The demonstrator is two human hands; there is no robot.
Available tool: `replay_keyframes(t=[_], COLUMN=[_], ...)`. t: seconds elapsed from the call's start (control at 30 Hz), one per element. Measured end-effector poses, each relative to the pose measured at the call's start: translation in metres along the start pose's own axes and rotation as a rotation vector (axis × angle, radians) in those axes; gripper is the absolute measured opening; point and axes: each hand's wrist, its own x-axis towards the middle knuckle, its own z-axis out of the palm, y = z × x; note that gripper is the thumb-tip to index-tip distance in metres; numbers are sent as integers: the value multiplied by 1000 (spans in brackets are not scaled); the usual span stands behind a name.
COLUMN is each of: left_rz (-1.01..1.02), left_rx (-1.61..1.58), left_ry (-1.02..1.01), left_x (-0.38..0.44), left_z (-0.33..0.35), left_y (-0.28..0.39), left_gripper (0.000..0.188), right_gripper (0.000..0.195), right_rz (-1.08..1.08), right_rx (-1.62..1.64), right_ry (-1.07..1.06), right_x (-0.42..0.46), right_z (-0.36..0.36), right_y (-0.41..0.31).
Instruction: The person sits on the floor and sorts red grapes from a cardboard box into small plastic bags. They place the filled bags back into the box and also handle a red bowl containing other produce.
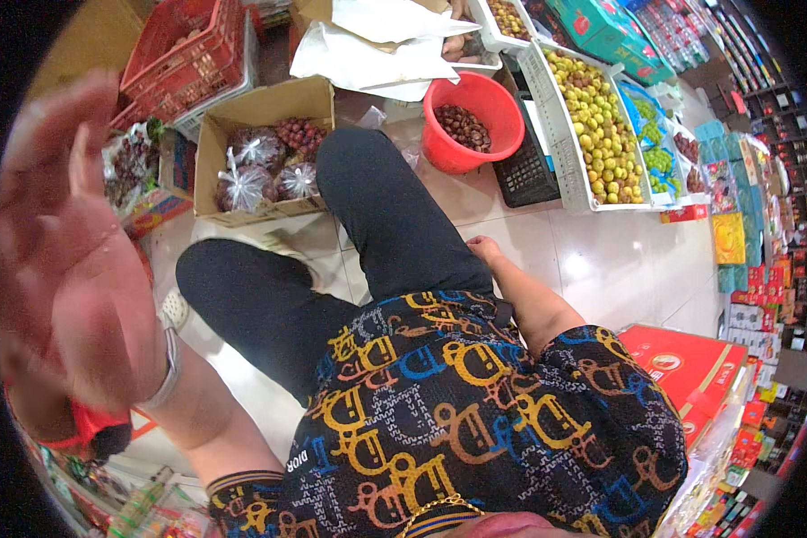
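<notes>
My left hand [67,255] is raised close to the camera on the left, palm showing and fingers stretched, with nothing seen in it. A silver bracelet [170,366] circles that wrist. Beside my right thigh hangs my right hand [485,248]; its fingers are partly hidden by the leg. In front of my knees sits an open cardboard box [265,107] with dark red grapes [300,136] and several tied clear plastic bags [247,188]. To its right stands a red plastic bucket [511,128] partly filled with chestnuts [467,128].
White crate [538,74] holds yellow-green jujubes [595,128], beside a black basket [528,181]. Red crates [181,60] stack at back left. White paper [370,60] lies near another person's hand [454,47]. A red carton [679,363] is right; a person in red [101,420] left.
</notes>
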Motion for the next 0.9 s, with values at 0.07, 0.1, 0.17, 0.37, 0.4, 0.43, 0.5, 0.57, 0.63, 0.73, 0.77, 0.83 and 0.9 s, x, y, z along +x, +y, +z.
replay_keyframes(t=[0.07, 0.1, 0.17, 0.37, 0.4, 0.43, 0.5, 0.57, 0.63, 0.73, 0.77, 0.83, 0.9], left_rz=[169, 249, 345, 543, 549, 579, 617, 640, 665, 700, 708, 700, 667], left_rx=[-27, -13, 26, -18, -15, -24, -54, -56, -61, -91, -97, -78, -73], left_ry=[-210, -305, -418, -463, -467, -461, -438, -444, -454, -458, -460, -486, -475], left_x=[14, 22, 25, 27, 25, 25, 28, 32, 35, 38, 39, 45, 55], left_z=[10, 15, 25, 37, 31, 30, 28, 23, 22, 23, 24, 28, 35], left_y=[7, 15, 22, 5, 3, 4, -4, -6, -10, -24, -26, -23, -33], left_gripper=[45, 45, 45, 46, 46, 46, 46, 46, 47, 47, 47, 48, 48], right_gripper=[17, 17, 15, 16, 18, 20, 23, 23, 22, 21, 20, 19, 20], right_rz=[0, -20, -83, -46, -29, -4, 17, 8, -22, -115, -149, -441, -439], right_rx=[35, 52, -21, 411, 437, 462, 495, 516, 614, 714, 722, 581, 665], right_ry=[49, 55, 20, 82, 94, 135, 172, 218, 268, 377, 406, 388, 563], right_x=[-3, -2, -12, -41, -60, -80, -91, -112, -128, -143, -146, -151, -163], right_z=[-9, -6, -4, -50, -43, -52, -74, -81, -95, -130, -145, -174, -182], right_y=[7, -3, -36, -18, -40, -48, -33, -54, -62, -64, -67, -89, -141])
